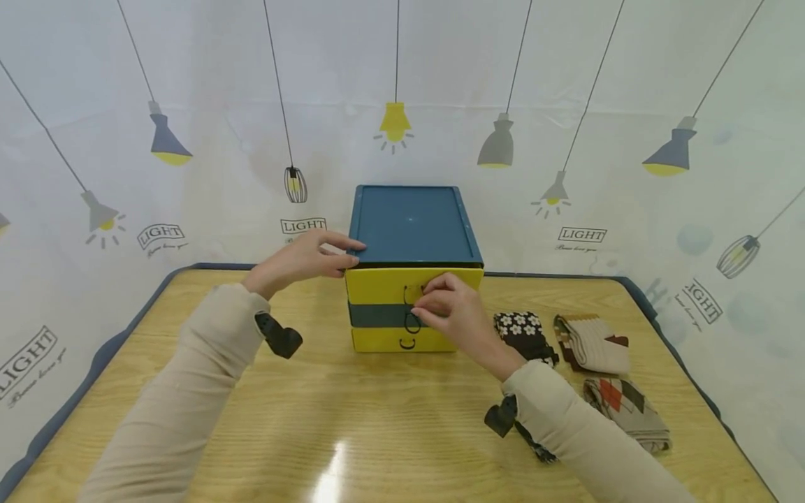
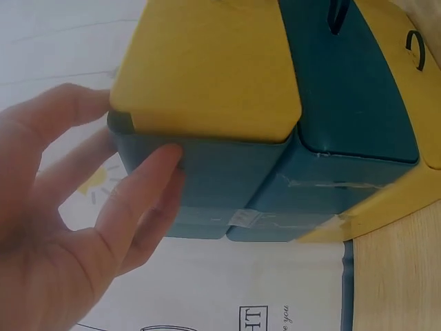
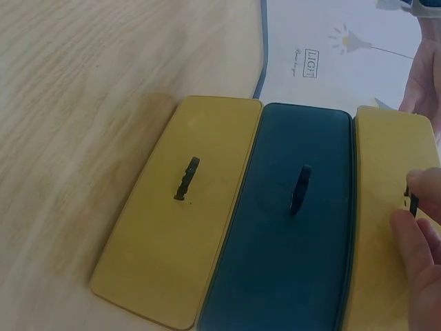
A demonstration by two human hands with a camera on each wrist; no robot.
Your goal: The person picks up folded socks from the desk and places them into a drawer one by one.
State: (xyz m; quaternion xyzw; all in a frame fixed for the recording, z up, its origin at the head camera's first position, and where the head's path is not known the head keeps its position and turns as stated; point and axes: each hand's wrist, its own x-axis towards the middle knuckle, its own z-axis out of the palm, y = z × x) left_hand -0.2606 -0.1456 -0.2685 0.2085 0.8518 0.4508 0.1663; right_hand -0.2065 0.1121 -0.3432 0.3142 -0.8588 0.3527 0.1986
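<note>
A small drawer cabinet with a blue top (image 1: 411, 220) stands on the table. Its top drawer (image 1: 371, 286) is yellow, the middle drawer (image 3: 275, 227) dark teal and the bottom drawer (image 3: 169, 241) yellow, each with a black loop handle. A dark gap shows between the blue top and the top drawer's front. My right hand (image 1: 459, 314) pinches the top drawer's handle (image 3: 413, 202) between thumb and finger. With fingers fairly straight, my left hand (image 1: 305, 258) touches the cabinet's upper left edge near the front corner.
To the cabinet's right lie folded socks: a black flowered pair (image 1: 522, 332), a cream and brown pair (image 1: 594, 342) and an argyle pair (image 1: 629, 412). Another dark patterned textile (image 1: 537, 447) is partly hidden under my right forearm. A lamp-printed cloth (image 1: 239, 140) hangs behind the table (image 1: 295, 419).
</note>
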